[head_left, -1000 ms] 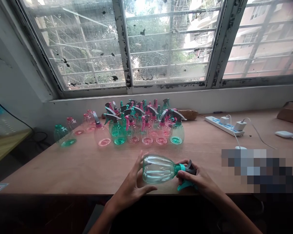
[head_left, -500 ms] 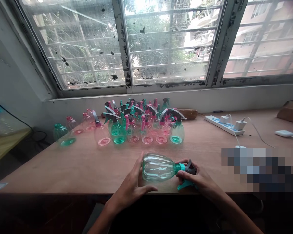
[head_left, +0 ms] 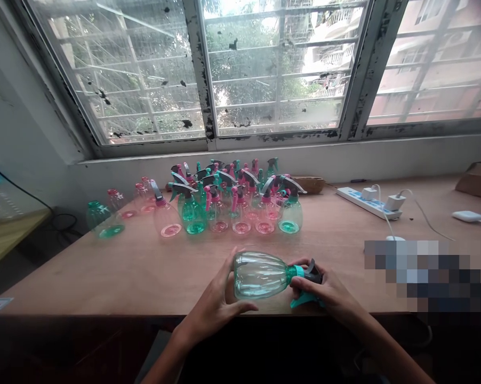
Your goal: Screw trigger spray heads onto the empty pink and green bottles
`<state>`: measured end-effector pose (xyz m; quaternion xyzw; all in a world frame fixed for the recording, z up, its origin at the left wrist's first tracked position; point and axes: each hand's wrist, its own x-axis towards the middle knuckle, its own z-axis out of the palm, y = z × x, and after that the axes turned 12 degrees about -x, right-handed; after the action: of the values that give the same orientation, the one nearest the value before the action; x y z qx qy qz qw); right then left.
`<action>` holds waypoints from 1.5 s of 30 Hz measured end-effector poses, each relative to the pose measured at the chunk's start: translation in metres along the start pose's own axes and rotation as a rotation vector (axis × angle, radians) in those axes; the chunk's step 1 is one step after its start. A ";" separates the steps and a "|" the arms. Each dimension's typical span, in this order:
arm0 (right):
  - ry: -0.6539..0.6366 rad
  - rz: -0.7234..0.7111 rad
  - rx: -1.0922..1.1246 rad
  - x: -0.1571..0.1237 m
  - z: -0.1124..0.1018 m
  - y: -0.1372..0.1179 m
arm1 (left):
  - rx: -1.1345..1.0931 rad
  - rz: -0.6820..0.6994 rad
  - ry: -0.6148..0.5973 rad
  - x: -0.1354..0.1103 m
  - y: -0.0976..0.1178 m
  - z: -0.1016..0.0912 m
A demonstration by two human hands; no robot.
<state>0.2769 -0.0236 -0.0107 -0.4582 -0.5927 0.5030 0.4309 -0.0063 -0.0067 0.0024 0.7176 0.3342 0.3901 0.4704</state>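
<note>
A clear green spray bottle (head_left: 260,274) lies on its side in the air above the table's front edge, its base to the left. My right hand (head_left: 318,282) is closed around its neck and the black-and-teal trigger head (head_left: 306,298). Around the base curves my left hand (head_left: 216,298), fingers behind the bottle and thumb stretched out under its lower edge. Beyond my hands stand several pink and green spray bottles with trigger heads, among them a green one (head_left: 290,216) at the group's right end and a pink one (head_left: 167,218) at its left.
Headless bottles, including a green one (head_left: 104,218), stand on the table's left side. A white power strip (head_left: 358,200) with plugs and cables lies to the right, with a cardboard box (head_left: 478,178) behind. A brown tray (head_left: 310,185) rests near the window wall.
Almost nothing differs. My left fingertips have curled slightly further over the bottle's base edge, and the view has shifted a little.
</note>
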 end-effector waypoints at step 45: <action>0.018 -0.015 0.074 0.002 0.000 0.008 | 0.014 0.073 0.029 -0.003 -0.005 -0.001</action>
<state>0.2771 -0.0210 -0.0190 -0.4420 -0.5732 0.5171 0.4568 -0.0094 -0.0068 -0.0030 0.7269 0.3174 0.4150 0.4457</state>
